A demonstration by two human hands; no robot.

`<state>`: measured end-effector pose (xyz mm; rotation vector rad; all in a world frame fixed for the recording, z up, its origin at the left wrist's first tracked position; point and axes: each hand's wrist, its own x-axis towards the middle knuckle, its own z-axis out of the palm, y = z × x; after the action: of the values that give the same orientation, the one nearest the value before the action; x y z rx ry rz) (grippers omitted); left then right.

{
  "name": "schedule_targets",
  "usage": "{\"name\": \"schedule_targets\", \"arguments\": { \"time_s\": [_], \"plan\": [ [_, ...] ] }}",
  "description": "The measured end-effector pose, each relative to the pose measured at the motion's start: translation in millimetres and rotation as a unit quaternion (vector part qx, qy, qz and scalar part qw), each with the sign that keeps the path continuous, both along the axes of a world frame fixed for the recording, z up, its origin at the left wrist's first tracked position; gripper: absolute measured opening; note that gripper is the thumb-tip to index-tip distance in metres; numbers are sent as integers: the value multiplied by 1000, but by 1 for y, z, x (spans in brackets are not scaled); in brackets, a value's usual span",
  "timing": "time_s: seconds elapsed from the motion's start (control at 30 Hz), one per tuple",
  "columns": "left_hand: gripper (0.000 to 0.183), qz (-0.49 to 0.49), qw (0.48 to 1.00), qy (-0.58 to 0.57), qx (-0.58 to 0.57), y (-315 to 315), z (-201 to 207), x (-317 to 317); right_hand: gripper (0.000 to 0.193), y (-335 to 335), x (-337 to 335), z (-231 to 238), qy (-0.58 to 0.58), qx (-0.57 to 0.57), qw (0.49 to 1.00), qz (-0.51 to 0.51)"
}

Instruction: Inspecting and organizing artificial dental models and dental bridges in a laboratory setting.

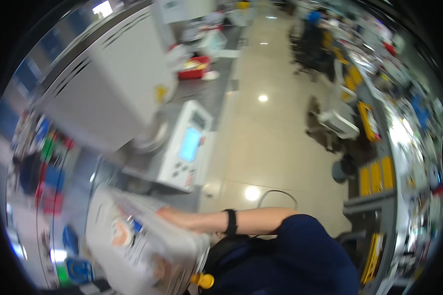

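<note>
A pale, bulky plastic-looking container (142, 246) fills the lower left, close against my body and blurred by motion. My right hand (179, 219) reaches across to its upper right side, closed against its edge; the fingertips are smeared. On the container's face or within it show pinkish-orange patches and a small blue piece (135, 224), too blurred to name. A yellow knob-like piece (204, 280) sits by its lower right corner. My right wrist wears a black band (231, 221). My left hand does not show.
Beyond the container, a bench carries a white device with a blue screen (189, 144), a large pale cabinet-like machine (108, 78) and a red box (194, 68). Tiled floor (261, 123) runs between benches. On the right stand a white chair (338, 123), a dark bin (343, 168) and a cluttered workbench.
</note>
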<state>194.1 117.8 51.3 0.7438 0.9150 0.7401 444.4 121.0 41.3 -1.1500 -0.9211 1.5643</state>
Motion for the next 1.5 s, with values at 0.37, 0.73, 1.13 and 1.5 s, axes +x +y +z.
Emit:
{"name": "schedule_targets", "arguments": {
  "time_s": [0.37,0.73,1.13,1.5],
  "plan": [
    [51,-282,957,67,22,-83,27,132,49,-192,54,63,78,66,991,-86],
    [51,-561,825,59,34,-259,45,330,76,-449,169,49,17,3,872,-489],
    [51,-832,555,1,-3,-442,46,564,54,-695,205,59,-61,212,476,-851],
    [51,-974,141,-102,-146,-809,53,646,52,-807,133,88,19,150,162,-975]
  ]
}}
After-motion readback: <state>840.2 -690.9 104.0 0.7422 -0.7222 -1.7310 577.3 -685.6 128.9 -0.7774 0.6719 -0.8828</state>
